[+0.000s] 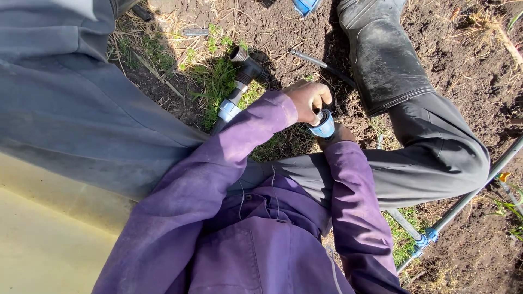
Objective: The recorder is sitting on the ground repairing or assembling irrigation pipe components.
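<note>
Fingers [318, 98] of the left hand [306, 99] are curling tightly over the top of a blue pipe fitting [324, 126]. The right hand [339, 134] is cupping the fitting from below, its fingers mostly hidden. A black tee connector [246, 71] is lying on the soil left of the fitting; a rubber boot [381, 54] is standing just right of it.

A black tee fitting [248, 69] with a blue collar lies on a grass patch [215, 87]. A muddy rubber boot [381, 54] stands on bare soil [463, 60]. A grey pipe [463, 204] runs across at the right.
</note>
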